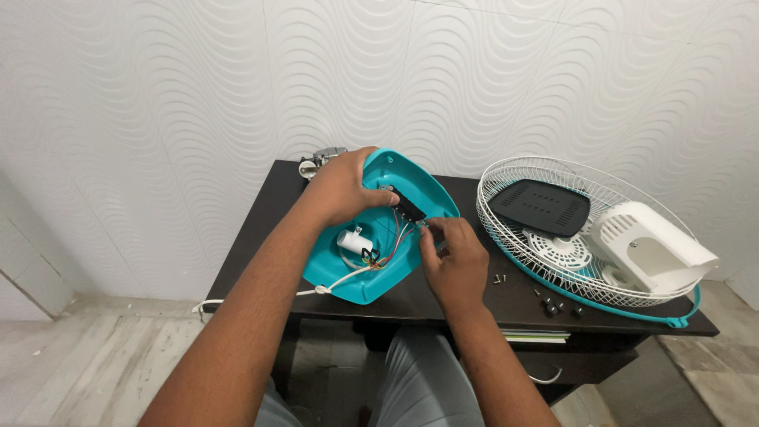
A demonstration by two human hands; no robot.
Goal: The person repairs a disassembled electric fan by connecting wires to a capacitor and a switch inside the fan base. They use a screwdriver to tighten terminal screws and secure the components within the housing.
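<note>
**On the counter: an opened fan base held tilted, wiring exposed**

Near the counter's middle, a teal base shell is propped on its lower edge, hollow side toward the viewer. The left hand closes over the shell's rim at about 11 o'clock, thumb inside and fingers curled over the outer face, steadying it. The right hand, at 4 o'clock of the shell, has thumb and forefinger nearly closed in a pinch at the wire ends; whether a small part sits between them cannot be told.

Inside the shell lie a black switch block at centre, a white capacitor at 8 o'clock, and a white cord leaving at 7 o'clock over the counter's edge.

Handling, as judged: the shell looks a light, stiff plastic moulding, smooth and somewhat slippery, best gripped by its rim as shown. The wires appear thin and soft, with fragile joints; they should be taken near their ends, not tugged.

At 3 o'clock of the shell rests a white wire guard with a teal ring, carrying a black plate and a white motor cover. Small dark screws and knobs lie between the right hand and the guard. A metal part shows behind the left hand at 12 o'clock.
</note>
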